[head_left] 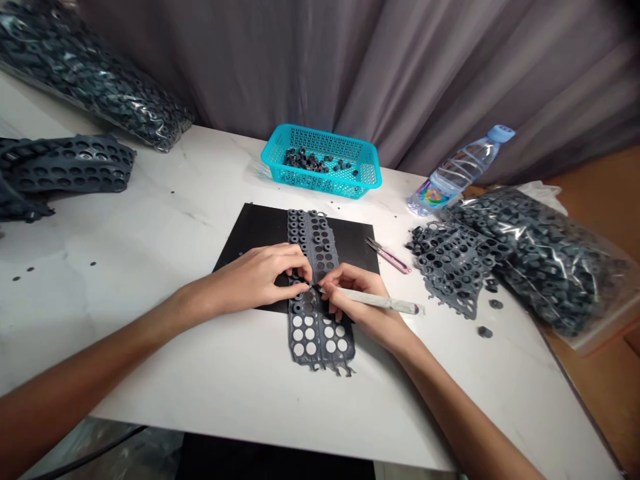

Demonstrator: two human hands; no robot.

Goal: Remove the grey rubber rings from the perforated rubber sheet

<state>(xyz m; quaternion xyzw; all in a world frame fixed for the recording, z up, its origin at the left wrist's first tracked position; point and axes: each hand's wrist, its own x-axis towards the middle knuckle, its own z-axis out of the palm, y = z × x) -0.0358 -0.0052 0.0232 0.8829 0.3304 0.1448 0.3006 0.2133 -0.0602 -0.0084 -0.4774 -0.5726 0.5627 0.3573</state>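
At the perforated gray sheet (323, 340), my right hand (357, 297) grips a white pen-shaped tool (387, 302). My left hand (267, 273) touches the sheet; I cannot tell whether it grips.

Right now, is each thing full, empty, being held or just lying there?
Holed dark sheet: lying partly on the black mat, its bottom holes empty
White pen-like tool: held in the right hand
Left hand: fingers bent, at the sheet
Pink snips: lying down, not held
Blue basket: partly filled with dark pieces
Bottle: capped
Left bag: packed
Right bag: packed
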